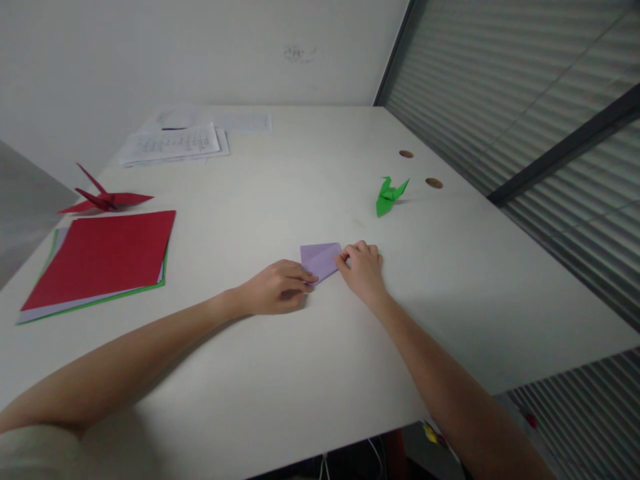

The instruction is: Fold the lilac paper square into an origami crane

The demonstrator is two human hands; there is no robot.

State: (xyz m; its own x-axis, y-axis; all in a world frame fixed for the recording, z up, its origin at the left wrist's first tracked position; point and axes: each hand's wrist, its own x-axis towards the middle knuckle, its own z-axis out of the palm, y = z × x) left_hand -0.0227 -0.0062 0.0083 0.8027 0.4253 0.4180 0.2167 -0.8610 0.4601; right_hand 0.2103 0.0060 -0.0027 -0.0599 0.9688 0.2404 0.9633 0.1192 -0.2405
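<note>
A small folded sheet of purple paper lies flat on the white table between my hands. My left hand rests at its lower left edge, fingers closed on the near corner. At the right edge, my right hand pinches the paper between thumb and fingertips. Parts of both side edges are hidden under my fingers. Beyond my right hand stands a green origami crane, touched by neither hand.
On the left lies a stack of square paper with a red sheet on top. A red origami crane sits behind it. Written papers lie at the back left. Two round holes pierce the tabletop near the window blinds.
</note>
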